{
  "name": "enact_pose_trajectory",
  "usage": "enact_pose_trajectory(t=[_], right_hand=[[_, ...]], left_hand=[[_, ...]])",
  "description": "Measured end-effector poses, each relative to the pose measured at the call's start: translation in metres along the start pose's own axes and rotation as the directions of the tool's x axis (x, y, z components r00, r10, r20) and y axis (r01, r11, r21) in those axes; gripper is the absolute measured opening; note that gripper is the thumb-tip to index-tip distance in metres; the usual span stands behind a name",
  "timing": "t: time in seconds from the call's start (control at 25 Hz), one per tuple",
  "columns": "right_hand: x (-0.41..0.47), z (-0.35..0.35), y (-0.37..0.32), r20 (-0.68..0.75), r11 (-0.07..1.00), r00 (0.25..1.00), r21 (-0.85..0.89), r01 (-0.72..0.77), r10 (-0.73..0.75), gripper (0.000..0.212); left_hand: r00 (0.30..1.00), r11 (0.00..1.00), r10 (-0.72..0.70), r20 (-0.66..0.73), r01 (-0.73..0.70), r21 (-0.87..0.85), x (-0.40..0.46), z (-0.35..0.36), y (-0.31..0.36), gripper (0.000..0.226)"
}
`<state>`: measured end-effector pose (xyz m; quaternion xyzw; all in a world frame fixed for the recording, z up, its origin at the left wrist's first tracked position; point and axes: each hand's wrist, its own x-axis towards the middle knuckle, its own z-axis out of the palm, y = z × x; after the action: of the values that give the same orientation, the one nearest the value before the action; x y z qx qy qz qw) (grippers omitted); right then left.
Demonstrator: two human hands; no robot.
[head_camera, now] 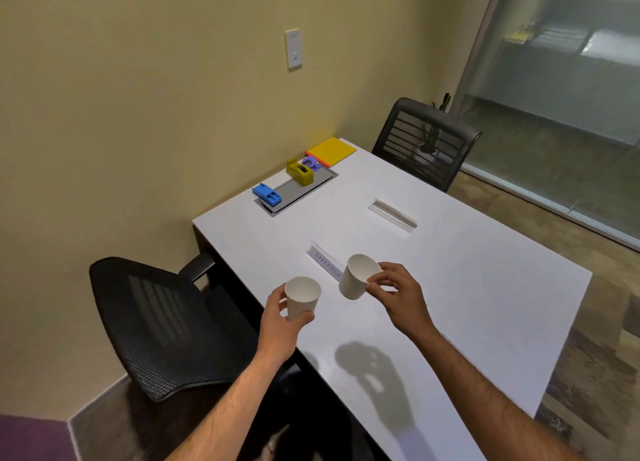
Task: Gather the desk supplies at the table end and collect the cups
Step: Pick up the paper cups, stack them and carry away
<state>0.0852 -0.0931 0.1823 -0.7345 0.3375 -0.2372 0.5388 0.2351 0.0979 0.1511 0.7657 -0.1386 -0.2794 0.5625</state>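
White paper cup (302, 297) upright, wrapped by left hand (282, 316) fingers | second cup (358, 276) tilted, 9 o'clock of right hand (398, 296), rim pinched by fingertips

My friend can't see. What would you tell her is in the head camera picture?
A person holds two white paper cups above a white table: the left hand grips the upright cup, and the right hand pinches the tilted cup. At the far end sit a blue stapler, a yellow tape dispenser and a yellow notepad.
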Motion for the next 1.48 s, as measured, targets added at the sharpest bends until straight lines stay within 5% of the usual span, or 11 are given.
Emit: enact_pose_trajectory(t=[0.56,1.0,1.32,1.48], right_hand=[[0.081,0.008,0.140,-0.120,0.924,0.940,-0.180,-0.337,0.320,0.011],[0.109,0.050,0.191,-0.207,0.841,0.833,-0.071,-0.536,0.513,0.007],[0.100,0.049,0.215,-0.179,0.832,0.850,-0.187,-0.523,0.495,0.021],[0.086,0.032,0.190,-0.211,0.854,0.848,-0.088,-0.512,0.487,0.027]], left_hand=[[0.976,0.994,0.010,0.217,-0.033,0.103,0.106,0.054,0.015,0.064],[0.925,0.971,-0.017,0.380,-0.076,0.227,0.186,0.060,0.002,0.071],[0.895,0.968,-0.012,0.447,-0.101,0.228,0.198,0.072,-0.007,0.070],[0.878,0.973,0.017,0.478,-0.124,0.193,0.188,0.083,0.001,0.070]])
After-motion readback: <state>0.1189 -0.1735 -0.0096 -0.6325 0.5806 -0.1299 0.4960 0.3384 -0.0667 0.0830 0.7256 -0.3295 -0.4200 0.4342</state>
